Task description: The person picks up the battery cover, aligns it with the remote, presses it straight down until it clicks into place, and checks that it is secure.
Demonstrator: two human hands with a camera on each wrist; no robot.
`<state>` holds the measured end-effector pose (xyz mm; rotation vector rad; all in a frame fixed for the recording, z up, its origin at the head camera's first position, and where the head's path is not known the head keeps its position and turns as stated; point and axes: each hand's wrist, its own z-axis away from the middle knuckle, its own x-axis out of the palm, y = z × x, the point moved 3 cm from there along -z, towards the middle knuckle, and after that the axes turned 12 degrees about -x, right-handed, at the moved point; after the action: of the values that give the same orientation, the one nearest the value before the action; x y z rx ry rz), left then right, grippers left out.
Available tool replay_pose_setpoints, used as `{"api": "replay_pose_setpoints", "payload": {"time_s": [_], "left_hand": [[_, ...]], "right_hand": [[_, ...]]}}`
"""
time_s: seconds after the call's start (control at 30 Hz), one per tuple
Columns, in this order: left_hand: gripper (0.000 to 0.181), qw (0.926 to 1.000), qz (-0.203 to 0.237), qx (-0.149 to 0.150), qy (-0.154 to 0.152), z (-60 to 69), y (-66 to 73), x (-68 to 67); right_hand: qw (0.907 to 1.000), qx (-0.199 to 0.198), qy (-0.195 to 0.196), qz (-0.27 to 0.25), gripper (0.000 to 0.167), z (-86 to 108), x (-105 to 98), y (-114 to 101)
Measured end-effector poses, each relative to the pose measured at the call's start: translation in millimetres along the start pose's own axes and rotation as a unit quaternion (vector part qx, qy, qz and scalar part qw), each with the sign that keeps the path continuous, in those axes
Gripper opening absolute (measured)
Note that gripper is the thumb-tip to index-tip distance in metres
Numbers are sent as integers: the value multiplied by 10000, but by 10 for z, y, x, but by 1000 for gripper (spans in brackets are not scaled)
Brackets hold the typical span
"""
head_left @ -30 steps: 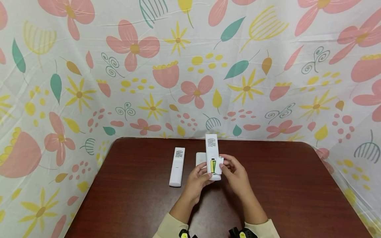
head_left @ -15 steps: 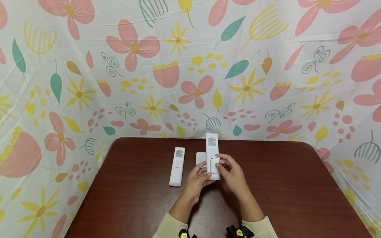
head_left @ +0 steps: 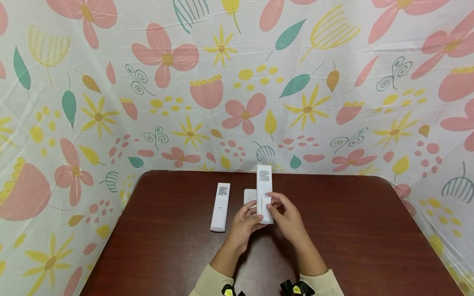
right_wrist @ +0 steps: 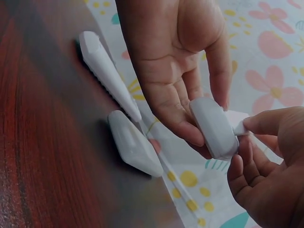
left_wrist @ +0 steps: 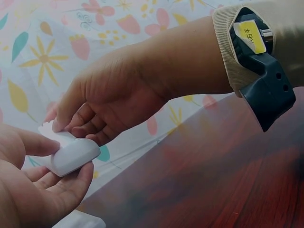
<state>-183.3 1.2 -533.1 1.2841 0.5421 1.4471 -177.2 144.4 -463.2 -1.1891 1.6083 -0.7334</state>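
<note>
My left hand (head_left: 242,230) grips the lower end of a white remote control (head_left: 264,185), its back with a printed code facing up. Between the right hand's (head_left: 290,222) thumb and fingers is the small white battery cover (head_left: 266,200), lying over the compartment in the remote's lower half. In the right wrist view the cover (right_wrist: 238,122) is pinched at its edge and sits slightly tilted against the remote (right_wrist: 214,128). The batteries are hidden beneath it. From the left wrist view, the left thumb and fingers hold the remote's rounded end (left_wrist: 76,156).
A second white remote (head_left: 220,207) lies back-up on the brown table (head_left: 177,255), left of the hands. Behind the held remote, another white object (head_left: 249,195) lies partly hidden. A flower-patterned cloth (head_left: 244,82) hangs along the table's far edge and sides.
The right hand has moved left with the battery cover, from beside the remote to over its compartment. The yellow-green batteries, visible a second ago, are now covered. The left hand stays nearly still.
</note>
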Motion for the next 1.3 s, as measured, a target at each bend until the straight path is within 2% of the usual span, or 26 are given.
{"api": "replay_pose_setpoints", "payload": {"time_s": [0.07, 0.17, 0.47, 0.83, 1.13, 1.3], "left_hand": [[58, 10000, -1, -9, 21, -3, -1, -3], [58, 10000, -22, -9, 19, -7, -9, -9], [56, 9999, -100, -16, 25, -13, -27, -22], [54, 9998, -151, -52, 109, -14, -43, -41], [55, 9999, -94, -64, 68, -2, -32, -28], [55, 9998, -192, -99, 12, -4, -30, -26]], "right_hand": [[10000, -52, -15, 21, 30, 1, -7, -65], [9999, -104, -3, 47, 31, -1, 3, -19], [9999, -78, 100, 116, 32, -12, 79, 414], [9999, 12, 103, 97, 32, 4, 91, 463], [9969, 601, 491, -144, 50, -6, 41, 478], [9922, 1046, 356, -578, 57, -6, 42, 486]]}}
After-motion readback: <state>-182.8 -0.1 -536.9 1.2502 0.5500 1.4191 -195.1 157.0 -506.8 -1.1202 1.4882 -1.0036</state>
